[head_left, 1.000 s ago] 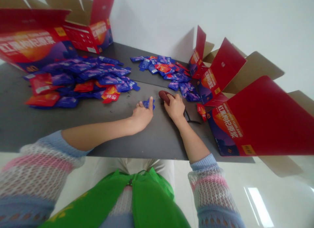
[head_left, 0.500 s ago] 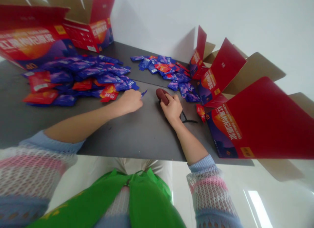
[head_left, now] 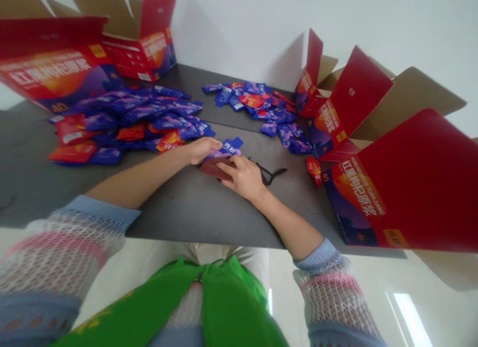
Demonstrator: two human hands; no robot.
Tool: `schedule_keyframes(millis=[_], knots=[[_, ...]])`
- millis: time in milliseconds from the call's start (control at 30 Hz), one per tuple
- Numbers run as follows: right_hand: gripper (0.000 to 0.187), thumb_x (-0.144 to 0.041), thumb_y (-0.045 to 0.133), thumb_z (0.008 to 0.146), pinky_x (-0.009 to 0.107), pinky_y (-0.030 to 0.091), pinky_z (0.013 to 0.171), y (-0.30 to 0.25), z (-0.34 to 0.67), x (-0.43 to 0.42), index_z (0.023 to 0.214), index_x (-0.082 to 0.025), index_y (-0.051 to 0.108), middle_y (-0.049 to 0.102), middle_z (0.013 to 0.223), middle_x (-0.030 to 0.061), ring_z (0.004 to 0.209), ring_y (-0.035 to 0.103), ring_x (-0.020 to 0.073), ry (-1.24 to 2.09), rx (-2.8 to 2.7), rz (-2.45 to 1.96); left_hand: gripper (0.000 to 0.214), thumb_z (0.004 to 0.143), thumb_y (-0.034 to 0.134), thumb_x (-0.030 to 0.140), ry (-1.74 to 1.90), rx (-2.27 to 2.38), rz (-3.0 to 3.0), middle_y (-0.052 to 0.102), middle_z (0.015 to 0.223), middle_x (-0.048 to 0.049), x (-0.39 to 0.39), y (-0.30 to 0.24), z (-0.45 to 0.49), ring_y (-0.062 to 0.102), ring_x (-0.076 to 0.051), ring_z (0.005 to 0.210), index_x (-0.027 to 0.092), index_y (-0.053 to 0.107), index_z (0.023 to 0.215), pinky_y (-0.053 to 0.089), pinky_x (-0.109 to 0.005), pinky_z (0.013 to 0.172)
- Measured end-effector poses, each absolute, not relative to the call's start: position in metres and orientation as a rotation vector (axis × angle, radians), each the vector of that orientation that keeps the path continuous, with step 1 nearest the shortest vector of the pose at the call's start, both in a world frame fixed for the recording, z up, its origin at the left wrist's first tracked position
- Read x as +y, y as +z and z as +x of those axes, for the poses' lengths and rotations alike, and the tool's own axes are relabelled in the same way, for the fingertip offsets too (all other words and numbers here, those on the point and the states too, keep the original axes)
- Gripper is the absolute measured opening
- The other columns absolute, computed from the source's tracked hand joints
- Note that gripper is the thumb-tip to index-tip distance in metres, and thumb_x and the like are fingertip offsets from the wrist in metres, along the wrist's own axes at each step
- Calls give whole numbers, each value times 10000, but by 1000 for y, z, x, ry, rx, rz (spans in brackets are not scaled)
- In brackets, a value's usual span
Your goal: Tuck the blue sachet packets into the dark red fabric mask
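My left hand point(head_left: 204, 150) is closed on the edge of a blue and purple sachet point(head_left: 230, 147) with white characters. My right hand point(head_left: 244, 176) grips a dark red, rounded handheld object point(head_left: 213, 168) with a black cord point(head_left: 275, 173) trailing from it. That object lies against the near side of the sachet and covers part of it; I cannot make out its exact kind. Both hands are close together over the middle of the dark grey table point(head_left: 209, 215). To the left, a heap of blue and red sachets point(head_left: 130, 110) lies beside my left wrist.
A smaller pile of sachets point(head_left: 257, 103) lies at the back, and a single red sachet point(head_left: 314, 170) sits by the right boxes. Red open-flapped cartons stand at left point(head_left: 56, 73), back left point(head_left: 130, 56) and right point(head_left: 403, 187). A white wall point(head_left: 239, 33) rises behind the table.
My right hand has brought the dark red object leftward to the sachet and turned it sideways. The sachet in my left hand now shows its printed face.
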State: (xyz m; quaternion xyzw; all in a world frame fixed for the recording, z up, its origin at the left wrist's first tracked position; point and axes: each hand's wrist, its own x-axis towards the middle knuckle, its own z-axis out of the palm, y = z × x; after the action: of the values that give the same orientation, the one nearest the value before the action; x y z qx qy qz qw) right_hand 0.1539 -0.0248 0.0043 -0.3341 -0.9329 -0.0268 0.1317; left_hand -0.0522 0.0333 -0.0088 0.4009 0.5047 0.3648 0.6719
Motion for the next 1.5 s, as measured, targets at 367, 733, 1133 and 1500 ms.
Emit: schedule_keyframes(millis=[367, 733, 1133, 1500], knots=[[401, -401, 497, 962, 364, 432, 828, 10, 172, 6, 1322, -271, 615, 598, 1162, 129, 1054, 526, 274, -245, -2409, -1593, 315, 898, 471, 211, 681, 1001, 847, 748, 863, -203, 28, 5, -47, 731, -294, 894, 40, 722, 982, 523, -453, 941], [410, -396, 560, 937, 365, 422, 809, 8, 151, -32, 1336, -310, 588, 592, 1183, 101, 1029, 520, 264, -217, -2622, -1213, 696, 903, 348, 637, 623, 931, 792, 745, 985, -211, 23, 12, -51, 700, -330, 949, 77, 714, 1096, 539, -441, 852], [420, -438, 479, 966, 332, 444, 801, 3, 174, 15, 1315, -257, 627, 604, 1146, 124, 1042, 556, 256, -165, -2292, -1607, 583, 1014, 225, 397, 670, 902, 768, 743, 981, -200, 30, 5, -49, 733, -272, 886, 20, 534, 1335, 537, -391, 869], [417, -370, 637, 899, 331, 433, 812, 9, 154, -25, 1313, -326, 632, 586, 1205, 78, 1042, 539, 232, -138, -2670, -1026, 456, 1016, 307, 373, 705, 1026, 585, 746, 868, -115, 31, 7, -44, 690, -211, 652, 106, 611, 1226, 547, -304, 635]])
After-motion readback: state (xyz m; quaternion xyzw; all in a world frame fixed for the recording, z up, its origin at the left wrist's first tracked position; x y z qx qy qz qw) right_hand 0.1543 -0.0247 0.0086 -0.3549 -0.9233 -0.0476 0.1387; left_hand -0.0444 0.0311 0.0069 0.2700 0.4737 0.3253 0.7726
